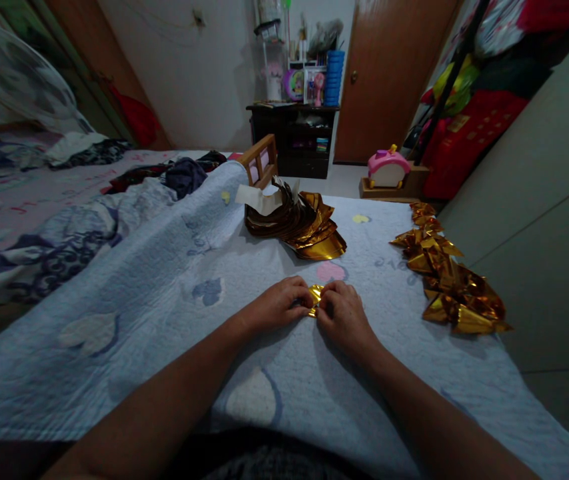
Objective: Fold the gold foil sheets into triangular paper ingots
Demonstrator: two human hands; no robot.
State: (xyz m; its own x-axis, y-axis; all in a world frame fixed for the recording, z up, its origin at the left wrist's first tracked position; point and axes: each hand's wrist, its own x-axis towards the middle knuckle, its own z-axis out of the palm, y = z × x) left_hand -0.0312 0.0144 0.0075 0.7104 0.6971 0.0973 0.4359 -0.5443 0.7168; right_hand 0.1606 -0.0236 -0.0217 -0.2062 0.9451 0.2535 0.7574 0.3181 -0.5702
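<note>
Between my two hands is a small piece of shiny gold foil paper (315,293), held low over the light blue quilt (174,347). My left hand (284,301) pinches its left side, with thumb and fingers closed. On its right side my right hand (345,312) grips with curled fingers. Much of the foil is hidden by the fingers. Beyond my hands lies a fanned stack of gold foil sheets (322,240), with whitish paper at its far left end. Along the right edge of the quilt sits a heap of folded gold foil pieces (457,287).
Rumpled clothes and bedding (129,207) lie on the left, near a white fan (19,73). A dark cabinet (292,140), a wooden door (389,80) and a pink toy (388,167) stand beyond the quilt. A pale cabinet panel (544,200) borders the right side.
</note>
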